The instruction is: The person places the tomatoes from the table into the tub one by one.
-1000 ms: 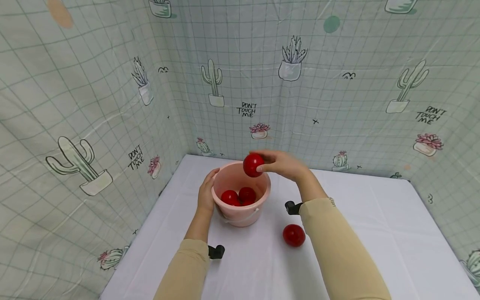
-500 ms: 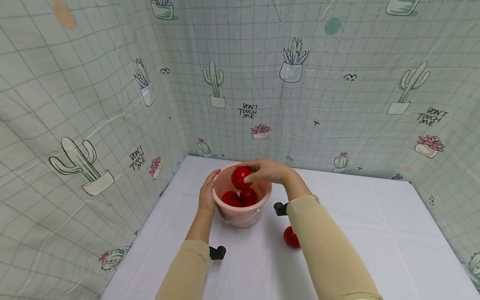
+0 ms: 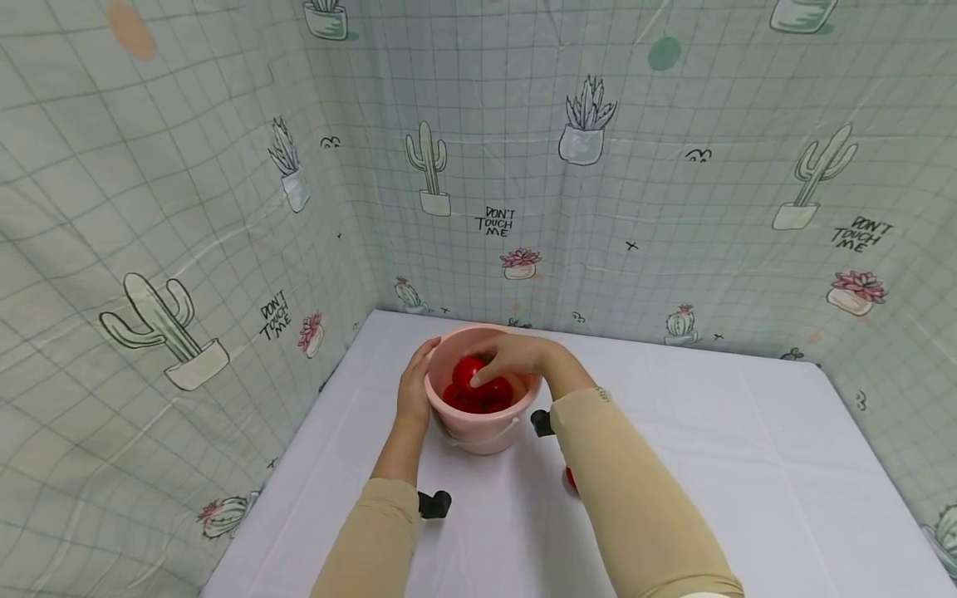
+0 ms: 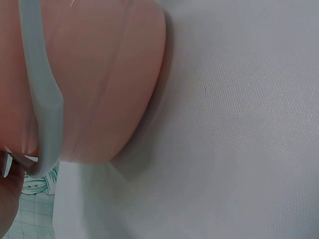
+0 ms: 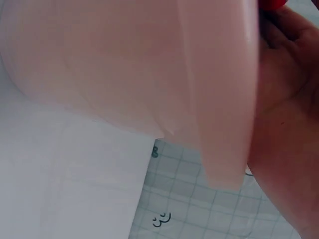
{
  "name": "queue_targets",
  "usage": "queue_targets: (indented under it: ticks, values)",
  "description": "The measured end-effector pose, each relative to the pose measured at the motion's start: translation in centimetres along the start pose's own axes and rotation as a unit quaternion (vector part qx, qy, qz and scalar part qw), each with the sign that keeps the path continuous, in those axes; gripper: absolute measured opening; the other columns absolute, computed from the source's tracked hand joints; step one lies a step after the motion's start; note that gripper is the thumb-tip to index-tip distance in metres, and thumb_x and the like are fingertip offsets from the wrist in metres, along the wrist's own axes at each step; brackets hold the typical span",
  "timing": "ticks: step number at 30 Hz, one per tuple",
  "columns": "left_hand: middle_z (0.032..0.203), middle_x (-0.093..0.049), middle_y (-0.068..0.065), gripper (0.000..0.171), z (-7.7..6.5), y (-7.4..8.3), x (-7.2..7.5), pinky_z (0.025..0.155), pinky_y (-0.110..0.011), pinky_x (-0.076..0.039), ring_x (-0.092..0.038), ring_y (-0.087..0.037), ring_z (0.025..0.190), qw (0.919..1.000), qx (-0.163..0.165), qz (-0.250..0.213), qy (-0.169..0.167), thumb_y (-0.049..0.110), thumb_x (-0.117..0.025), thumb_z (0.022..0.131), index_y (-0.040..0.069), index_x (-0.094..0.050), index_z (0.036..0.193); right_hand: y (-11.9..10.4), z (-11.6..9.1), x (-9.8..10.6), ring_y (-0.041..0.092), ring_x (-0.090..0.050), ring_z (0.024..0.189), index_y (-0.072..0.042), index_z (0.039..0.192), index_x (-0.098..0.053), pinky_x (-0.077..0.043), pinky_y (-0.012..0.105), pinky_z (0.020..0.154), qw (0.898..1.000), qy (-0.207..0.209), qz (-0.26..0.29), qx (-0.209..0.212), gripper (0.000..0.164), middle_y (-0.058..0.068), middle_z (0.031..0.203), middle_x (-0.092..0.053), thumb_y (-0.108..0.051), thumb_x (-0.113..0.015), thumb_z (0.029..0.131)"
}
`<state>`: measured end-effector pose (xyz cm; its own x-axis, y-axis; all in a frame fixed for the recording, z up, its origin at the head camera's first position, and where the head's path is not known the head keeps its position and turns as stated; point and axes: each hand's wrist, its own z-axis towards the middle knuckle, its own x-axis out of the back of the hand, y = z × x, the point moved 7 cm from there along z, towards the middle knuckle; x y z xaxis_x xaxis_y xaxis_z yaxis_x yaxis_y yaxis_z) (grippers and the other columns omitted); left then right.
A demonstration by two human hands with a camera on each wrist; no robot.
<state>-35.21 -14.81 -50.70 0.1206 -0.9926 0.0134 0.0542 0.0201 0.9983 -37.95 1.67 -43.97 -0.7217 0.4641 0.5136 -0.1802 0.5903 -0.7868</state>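
Note:
A pink bucket [image 3: 474, 430] stands upright on the white tabletop, with several red tomatoes [image 3: 497, 393] in it. My left hand [image 3: 414, 390] holds its left side, fingers along the wall up to the rim. Close by in the left wrist view are the bucket's pale handle [image 4: 47, 107] and part of that hand. My right hand [image 3: 521, 355] reaches over the right rim and grips a tomato [image 3: 467, 374] inside the bucket, just above the others. In the right wrist view, the bucket wall hides most of the fingers, and a sliver of red [image 5: 272, 4] shows beyond the rim.
Another tomato [image 3: 571, 480] lies on the white-covered table [image 3: 748, 448], mostly hidden behind the right sleeve [image 3: 628, 490]. Cactus-print cloth [image 3: 658, 208] hangs behind the table and along its left side.
My right hand has carried its tomato left and down from above the rim into the bucket. The right sleeve now covers most of the tomato on the table. The left hand stays put.

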Motion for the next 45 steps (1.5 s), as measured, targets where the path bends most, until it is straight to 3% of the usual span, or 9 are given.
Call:
queue_targets:
  ticks: [6,10,15,23,26,30,35,39,45]
  values:
    - [0.149,-0.049,0.010,0.044,0.1,0.2,0.0,0.121,-0.048,-0.029,-0.038,-0.017,0.144,0.9998,-0.017,-0.007,0.001,0.037,-0.033,0.102,0.031,-0.053,0.141,0.3,0.3,-0.4,0.022,-0.047,0.127,-0.032,0.133,-0.061,-0.048,0.049,0.105,0.999,0.007,-0.038,-0.022,0.058,-0.006,0.129,-0.061,-0.033,-0.081,0.079]
    - [0.149,-0.049,0.009,0.045,0.1,0.2,0.0,0.121,-0.047,-0.030,-0.038,-0.017,0.144,0.9998,-0.022,-0.004,0.002,0.036,-0.033,0.102,0.028,-0.052,0.142,0.2,0.4,-0.7,0.023,-0.047,0.128,-0.030,0.134,-0.061,-0.048,0.050,0.106,0.999,0.002,-0.029,-0.018,0.058,-0.005,0.130,-0.061,-0.031,-0.081,0.079]
    - [0.149,-0.049,0.010,0.042,0.0,0.1,0.1,0.120,-0.047,-0.030,-0.037,-0.016,0.144,0.9999,-0.017,0.000,0.002,0.038,-0.032,0.102,0.036,-0.053,0.139,-0.1,0.3,-0.9,0.023,-0.049,0.131,-0.026,0.137,-0.060,-0.048,0.047,0.107,1.000,0.001,-0.015,0.000,0.056,-0.001,0.138,-0.060,-0.026,-0.077,0.083]
    - [0.149,-0.049,0.011,0.045,0.1,0.0,0.1,0.120,-0.048,-0.030,-0.038,-0.016,0.144,0.9999,-0.012,-0.002,0.003,0.039,-0.035,0.102,0.031,-0.051,0.143,-0.3,-0.2,-0.6,0.018,-0.055,0.131,-0.020,0.140,-0.056,-0.049,0.039,0.107,0.999,0.001,-0.031,0.044,0.055,0.000,0.141,-0.059,-0.027,-0.071,0.088]
    - [0.149,-0.049,0.012,0.043,0.0,0.0,0.1,0.120,-0.047,-0.031,-0.038,-0.015,0.144,0.9999,-0.009,-0.005,0.004,0.040,-0.035,0.102,0.035,-0.052,0.141,-0.2,-0.8,0.0,0.019,-0.055,0.132,-0.021,0.142,-0.055,-0.047,0.040,0.108,0.998,0.014,-0.043,0.053,0.056,-0.002,0.142,-0.058,-0.029,-0.070,0.089]
    - [0.148,-0.050,0.015,0.040,-0.1,0.0,0.1,0.119,-0.047,-0.033,-0.038,-0.014,0.143,1.0000,-0.002,-0.003,0.007,0.043,-0.037,0.101,0.042,-0.053,0.137,0.1,-2.2,1.0,0.019,-0.051,0.136,-0.023,0.145,-0.051,-0.043,0.045,0.112,0.997,0.036,-0.048,0.055,0.059,-0.003,0.145,-0.056,-0.037,-0.067,0.090]
    - [0.146,-0.050,0.019,0.037,-0.1,0.0,0.0,0.117,-0.047,-0.036,-0.039,-0.013,0.142,1.0000,0.000,0.002,0.004,0.046,-0.039,0.100,0.049,-0.052,0.134,1.6,-4.8,2.6,0.018,-0.047,0.139,-0.025,0.145,-0.051,-0.037,0.051,0.115,0.996,0.073,0.001,0.053,0.058,-0.004,0.146,-0.054,-0.042,-0.065,0.091]
    - [0.146,-0.050,0.019,0.037,-0.1,0.0,-0.1,0.116,-0.048,-0.037,-0.039,-0.013,0.142,1.0000,0.002,-0.001,0.004,0.046,-0.040,0.100,0.048,-0.052,0.135,3.3,-7.2,3.9,0.021,-0.049,0.138,-0.027,0.143,-0.052,-0.040,0.052,0.113,0.991,0.110,0.034,0.063,0.055,-0.001,0.147,-0.054,-0.041,-0.065,0.092]
    - [0.147,-0.049,0.016,0.038,-0.1,-0.1,0.0,0.118,-0.047,-0.035,-0.039,-0.014,0.143,0.9999,0.004,-0.014,0.000,0.045,-0.039,0.101,0.045,-0.053,0.136,6.4,-11.4,4.6,0.027,-0.044,0.142,-0.027,0.144,-0.050,-0.042,0.053,0.111,0.984,0.161,0.030,0.072,0.056,0.002,0.149,-0.051,-0.042,-0.065,0.093]
